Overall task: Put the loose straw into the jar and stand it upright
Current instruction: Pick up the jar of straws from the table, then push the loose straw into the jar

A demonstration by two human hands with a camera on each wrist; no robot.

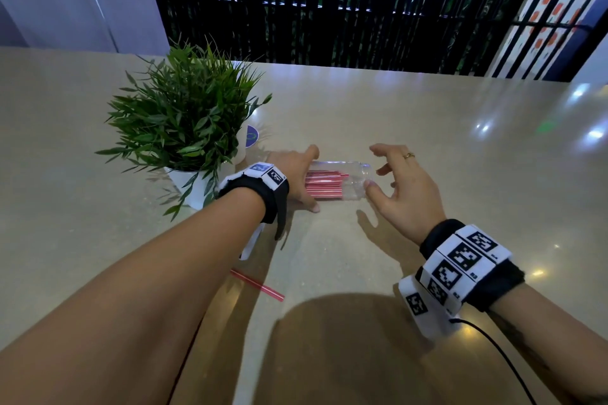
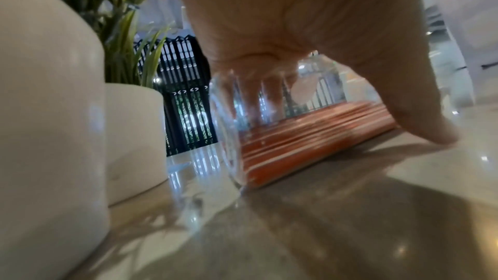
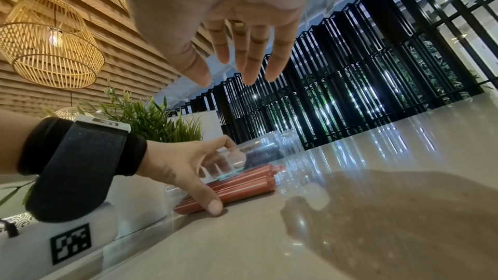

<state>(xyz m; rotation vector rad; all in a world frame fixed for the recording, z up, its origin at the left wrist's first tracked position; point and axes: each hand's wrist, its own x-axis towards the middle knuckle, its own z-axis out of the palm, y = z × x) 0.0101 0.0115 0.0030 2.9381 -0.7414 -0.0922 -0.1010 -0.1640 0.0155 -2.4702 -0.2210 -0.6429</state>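
Head view: the jar lies on its side on the table, its long axis running left to right, base toward the left, open mouth toward the right. A bundle of red straws fills the lower half of it, ends pointing at the mouth. The left hand is clamped over the base end, thumb on the near side down at the table and fingers wrapped over the far side; the left wrist view shows those fingers through the clear wall. The right hand hovers at the mouth, fingers spread and relaxed, holding nothing; its thumb tip sits just beside the rim, and whether it touches I cannot tell.

The loose straw lies well apart from the jar, on the near side, toward the person and partly under the left forearm. Its long axis runs diagonally, far-left to near-right, so it is not lined up with the jar's axis. It does not appear in either wrist view.

That is the relation the next move turns on. The straw lies behind both hands, so one must draw back toward the body to reach it. The left forearm crosses right over it, yet that hand is busy steadying the jar; the free right hand seems the likely one to fetch it, then turn the straw to match the jar's axis and slide it in from the right. Standing the jar up is not yet done. A plant in a white pot stands close by the jar's base.
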